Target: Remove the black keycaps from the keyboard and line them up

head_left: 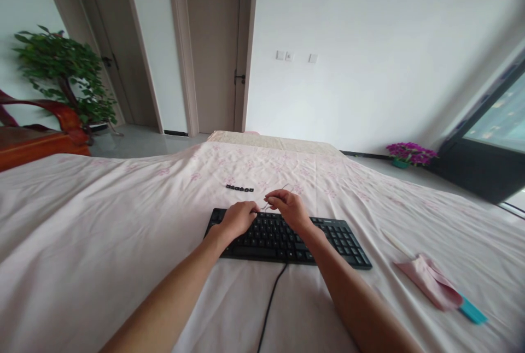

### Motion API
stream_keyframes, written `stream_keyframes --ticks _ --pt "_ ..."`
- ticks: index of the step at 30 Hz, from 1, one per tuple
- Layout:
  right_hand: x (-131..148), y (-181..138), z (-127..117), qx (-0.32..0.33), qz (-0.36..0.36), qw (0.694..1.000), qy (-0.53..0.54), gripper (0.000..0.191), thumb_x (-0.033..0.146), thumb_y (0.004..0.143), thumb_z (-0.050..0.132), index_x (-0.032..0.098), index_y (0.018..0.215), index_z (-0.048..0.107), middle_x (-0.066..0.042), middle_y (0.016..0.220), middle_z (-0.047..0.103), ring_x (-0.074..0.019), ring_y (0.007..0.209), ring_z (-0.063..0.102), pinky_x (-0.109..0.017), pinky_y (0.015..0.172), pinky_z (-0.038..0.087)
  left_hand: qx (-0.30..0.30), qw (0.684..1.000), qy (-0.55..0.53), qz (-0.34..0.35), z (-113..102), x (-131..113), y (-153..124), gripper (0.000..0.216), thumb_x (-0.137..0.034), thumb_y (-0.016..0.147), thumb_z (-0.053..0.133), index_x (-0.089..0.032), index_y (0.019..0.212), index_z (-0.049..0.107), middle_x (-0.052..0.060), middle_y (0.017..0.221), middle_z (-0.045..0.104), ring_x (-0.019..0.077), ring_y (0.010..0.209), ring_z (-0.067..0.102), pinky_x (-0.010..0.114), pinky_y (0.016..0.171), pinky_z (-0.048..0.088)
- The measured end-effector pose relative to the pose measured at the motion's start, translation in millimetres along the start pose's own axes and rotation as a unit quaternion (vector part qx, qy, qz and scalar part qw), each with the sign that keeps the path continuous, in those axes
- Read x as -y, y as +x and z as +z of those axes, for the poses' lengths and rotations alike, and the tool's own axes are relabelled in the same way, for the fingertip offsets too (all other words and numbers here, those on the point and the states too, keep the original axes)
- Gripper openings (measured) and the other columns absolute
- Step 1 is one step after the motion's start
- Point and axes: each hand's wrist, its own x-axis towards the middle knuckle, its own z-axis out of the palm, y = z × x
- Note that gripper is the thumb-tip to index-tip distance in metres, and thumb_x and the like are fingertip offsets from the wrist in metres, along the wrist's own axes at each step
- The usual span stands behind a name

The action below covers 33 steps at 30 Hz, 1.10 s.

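Observation:
A black keyboard (336, 241) lies on a pink floral sheet (123, 222), its cable running toward me. My left hand (238, 219) rests on the keyboard's upper left part, fingers curled down onto the keys. My right hand (289, 205) sits over the top middle of the keyboard, pinched on a thin wire tool (268, 204) whose loops reach toward the left hand. A short row of removed black keycaps (240, 188) lies on the sheet just beyond the keyboard.
A pink cloth (426, 282) covers part of a teal-handled brush (473, 312) at the right. A wooden chair (36, 134) and a green plant (65, 71) stand at the left. Doors are behind, purple flowers (410, 152) by a dark window at right.

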Motion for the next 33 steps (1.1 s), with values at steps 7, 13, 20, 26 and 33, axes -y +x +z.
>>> stream_keyframes --ticks 7,13,20,26,33 --pt "6.6 -6.2 7.1 0.027 -0.048 0.995 -0.089 0.019 0.031 0.083 0.054 0.020 0.083 0.069 -0.001 0.079 0.070 -0.0154 0.077 0.063 -0.026 0.074 0.048 -0.021 0.998 -0.060 0.002 6.2 7.0 -0.3 0.026 -0.020 0.080 0.053 -0.028 0.100 0.068 -0.002 0.104 0.070 0.0171 0.101 0.062 0.025 0.088 0.043" --pt "17.2 -5.9 17.1 0.068 -0.105 0.979 -0.161 0.020 0.027 0.088 0.051 0.022 0.088 0.070 -0.001 0.083 0.069 -0.0146 0.081 0.062 -0.025 0.078 0.046 -0.005 1.000 -0.015 0.000 1.4 2.1 -0.1 0.027 -0.022 0.080 0.054 -0.028 0.102 0.068 0.001 0.103 0.071 0.0203 0.100 0.063 0.028 0.085 0.044" --pt "7.8 -2.0 22.9 0.077 -0.137 0.972 -0.177 0.017 0.028 0.088 0.051 0.022 0.090 0.067 -0.002 0.086 0.068 -0.0148 0.083 0.061 -0.026 0.080 0.045 0.015 1.000 -0.018 -0.005 -0.3 4.5 2.8 0.024 -0.025 0.081 0.054 -0.025 0.098 0.071 0.005 0.094 0.073 0.0228 0.094 0.065 0.029 0.079 0.046" --pt "-1.1 -2.1 17.7 0.041 -0.076 0.986 -0.145 0.017 0.027 0.087 0.050 0.020 0.085 0.066 0.001 0.077 0.067 -0.0132 0.074 0.061 -0.024 0.073 0.047 0.017 0.998 -0.059 -0.002 -1.2 4.8 4.0 0.027 -0.023 0.079 0.057 -0.028 0.101 0.070 0.001 0.103 0.071 0.0202 0.101 0.063 0.027 0.087 0.043" --pt "-5.1 -8.7 27.3 0.040 -0.169 0.961 -0.216 0.019 0.031 0.092 0.046 0.022 0.089 0.063 -0.002 0.083 0.065 -0.0155 0.083 0.058 -0.027 0.082 0.044 0.018 0.998 -0.055 0.000 0.0 2.1 5.1 0.022 -0.035 0.082 0.054 -0.024 0.087 0.072 0.002 0.083 0.073 0.0223 0.086 0.066 0.025 0.068 0.044"
